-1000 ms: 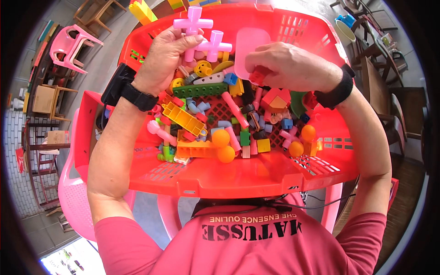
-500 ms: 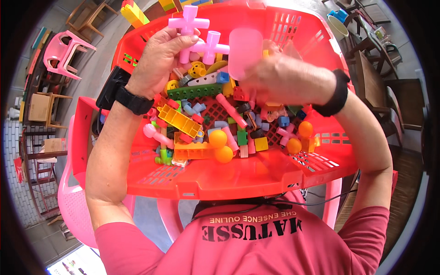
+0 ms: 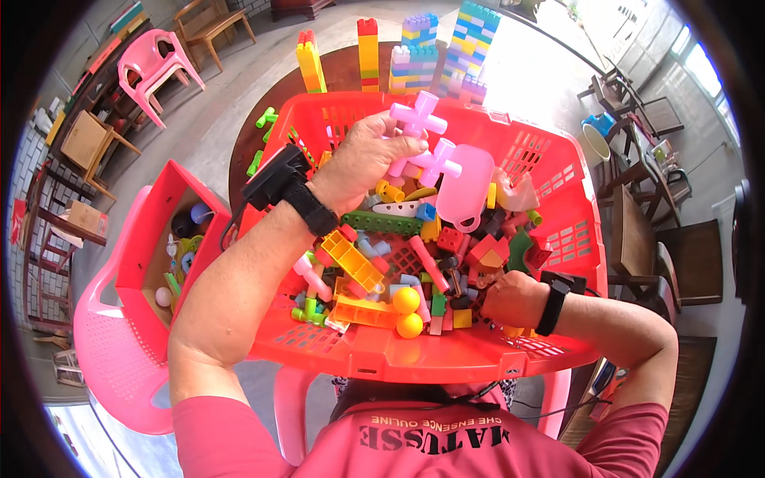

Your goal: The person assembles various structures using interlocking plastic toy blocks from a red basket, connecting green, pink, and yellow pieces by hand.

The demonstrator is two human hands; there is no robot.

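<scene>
My left hand [image 3: 362,163] is closed round joined pink pipe connectors [image 3: 420,119], cross-shaped pieces with stubby tube ends, held up over the far part of a red plastic basket [image 3: 319,368]. Low in the basket's near right part, my right hand [image 3: 516,301] is curled among the loose toys, and its fingertips are hidden. Between the hands lie a pink flat paddle-like piece [image 3: 466,187], a green perforated strip [image 3: 382,223], a pink tube [image 3: 429,264] and a yellow-orange block piece [image 3: 352,261]. Two orange balls [image 3: 407,312] sit near the front wall.
Behind the basket, block towers [image 3: 468,44] stand on a round brown table [image 3: 339,68], with green pipe pieces [image 3: 256,163] at its left edge. A red box [image 3: 147,275] of small toys rests on a pink chair [image 3: 103,342] at my left. Wooden furniture [image 3: 637,143] stands at right.
My right hand has come down and nearer from beside the pink paddle-like piece into the near right of the basket. My left hand still holds the connectors. The view has tilted up.
</scene>
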